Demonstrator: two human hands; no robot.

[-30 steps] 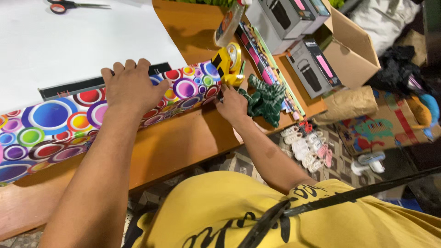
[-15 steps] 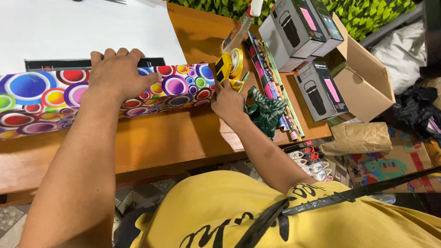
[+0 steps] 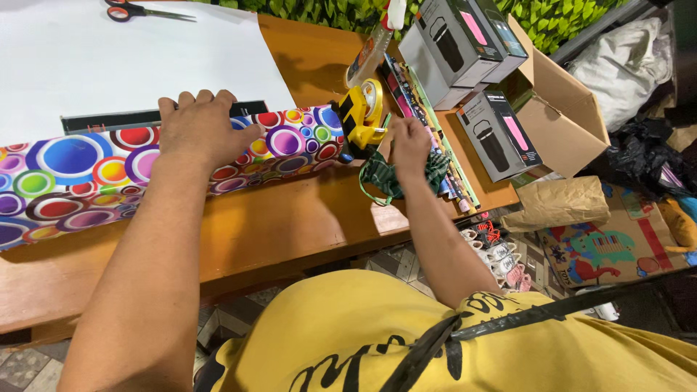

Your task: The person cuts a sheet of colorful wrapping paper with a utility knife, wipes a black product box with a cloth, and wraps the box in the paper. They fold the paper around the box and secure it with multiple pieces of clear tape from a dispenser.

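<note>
Your left hand [image 3: 200,129] lies flat on the long box wrapped in circle-patterned paper [image 3: 145,170], fingers side by side and pressed down over its far edge, which looks meant to pin the paper tight so the wrap does not spring open. The box runs along the wooden table [image 3: 290,225], its right end just beside the yellow tape dispenser [image 3: 361,112]. Your right hand [image 3: 409,141] hovers by that dispenser, over a dark green cloth [image 3: 388,178], fingers curled in toward the palm; whether they pinch a strip of tape or the cloth itself, I cannot tell. Parking the dispenser at the box's end keeps tape within one hand's reach. Scissors [image 3: 141,11] rest well apart on the white sheet [image 3: 109,65].
</note>
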